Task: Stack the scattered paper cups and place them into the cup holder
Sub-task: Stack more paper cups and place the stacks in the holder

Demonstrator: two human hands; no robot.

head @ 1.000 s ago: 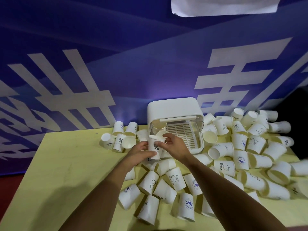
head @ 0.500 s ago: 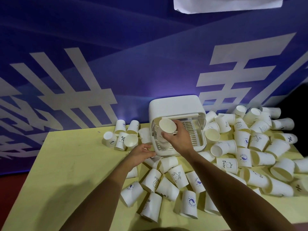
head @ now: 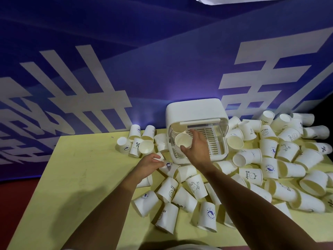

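Paper cup pinched in right hand, at left bay of cup holder; turn base-first, nest squarely. Left hand curled near holder's front-left corner, grip unclear.

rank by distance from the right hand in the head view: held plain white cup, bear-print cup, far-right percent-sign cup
1. Plain white paper cup: gripped by the right hand.
2. White bear-print paper cup: to its right.
3. White percent-sign paper cup: far right of the table.
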